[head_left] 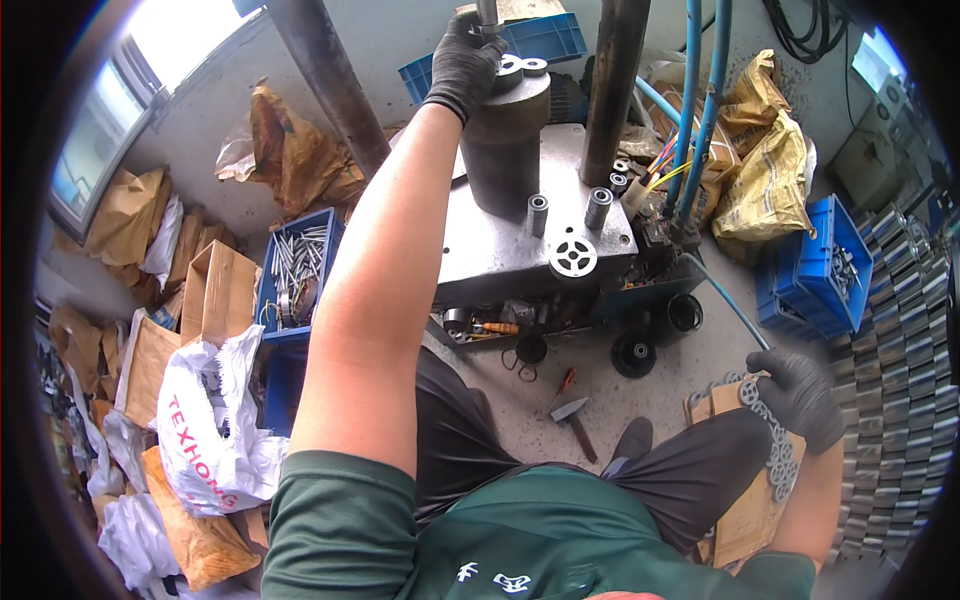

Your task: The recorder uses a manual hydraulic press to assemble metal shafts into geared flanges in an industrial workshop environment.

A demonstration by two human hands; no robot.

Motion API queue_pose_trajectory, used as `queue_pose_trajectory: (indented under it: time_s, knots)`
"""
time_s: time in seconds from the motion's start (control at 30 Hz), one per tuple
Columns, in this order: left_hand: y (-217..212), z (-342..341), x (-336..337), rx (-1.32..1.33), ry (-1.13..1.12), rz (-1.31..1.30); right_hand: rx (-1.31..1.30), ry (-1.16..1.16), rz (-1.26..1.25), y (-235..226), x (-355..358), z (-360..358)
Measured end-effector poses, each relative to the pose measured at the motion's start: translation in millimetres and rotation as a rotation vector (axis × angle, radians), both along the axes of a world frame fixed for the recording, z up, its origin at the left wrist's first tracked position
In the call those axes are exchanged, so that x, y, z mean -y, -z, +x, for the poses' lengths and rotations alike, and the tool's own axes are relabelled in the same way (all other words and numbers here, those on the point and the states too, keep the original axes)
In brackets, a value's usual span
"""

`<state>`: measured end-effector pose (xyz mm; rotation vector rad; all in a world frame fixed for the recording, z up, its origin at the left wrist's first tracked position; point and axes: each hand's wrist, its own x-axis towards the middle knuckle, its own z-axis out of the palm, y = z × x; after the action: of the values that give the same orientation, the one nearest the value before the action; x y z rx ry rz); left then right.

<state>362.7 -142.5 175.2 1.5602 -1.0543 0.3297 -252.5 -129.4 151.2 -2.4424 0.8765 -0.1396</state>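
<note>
My left hand (465, 68), in a black glove, reaches up to the press and is closed round an upright steel rod (488, 14). Below it, a dark thick metal cylinder (502, 150) bears bearing-like rings (535, 67) on its top. My right hand (803, 398), also gloved, is closed on the end of a thin lever (725, 300) that runs from the side of the press. On the steel press table (480, 235) stand two small stacks of ring parts, one a stack of bearings (598, 207), with a spoked disc (573, 254) at the front edge.
Dark columns (615, 90) flank the cylinder. Blue hoses (690, 110) hang at the right. A blue crate of metal pins (297, 268) stands left, blue bins (835, 265) right. A hammer (573, 418) lies on the floor. Cardboard with spoked discs (780, 460) is beside my right knee.
</note>
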Motion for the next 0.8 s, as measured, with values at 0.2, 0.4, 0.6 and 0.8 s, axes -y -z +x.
queue_pose_trajectory:
  time_s: [0.2, 0.4, 0.6, 0.8]
  knots:
    - [1, -16, 1, -0.453, 0.525, -0.135, -0.129, -0.107, -0.096, 4, -4, -2]
    - [-13, 3, -18, -0.647, 0.614, -0.108, -0.133, -0.073, -0.082, -4, -7, 10]
    - [-10, -3, -17, -0.800, 0.802, -0.188, -0.063, -0.015, -0.108, -9, -3, 12]
    - [-13, 3, -19, -0.734, 0.703, -0.136, -0.349, -0.116, -0.096, 4, -5, 5]
